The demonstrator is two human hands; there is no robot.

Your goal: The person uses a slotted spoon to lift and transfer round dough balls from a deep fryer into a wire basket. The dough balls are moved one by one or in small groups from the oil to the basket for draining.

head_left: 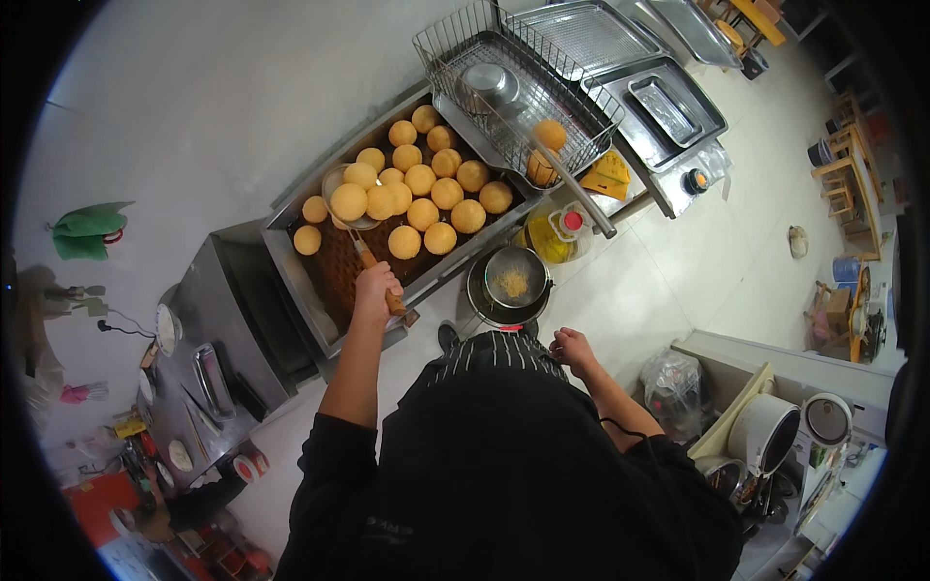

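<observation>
My left hand [378, 283] is closed around the wooden handle of a wire skimmer [362, 248], whose round head reaches into the left side of a rectangular metal fryer [312, 324]. Several golden fried balls [447, 194] float in brown oil there, mostly toward the right and far side. A few balls [349, 201] lie on or against the skimmer head, partly hiding it. Beside my striped apron, my right hand [573, 351] hangs with its fingers curled and nothing visible in them.
A wire draining basket [581, 92] with one ball and a metal bowl [489, 85] adjoins the fryer's far right. An oil jug [552, 237] and a pot with a strainer [511, 283] stand on the floor near my feet. Metal trays [678, 82] lie beyond; a steel counter [184, 387] is at left.
</observation>
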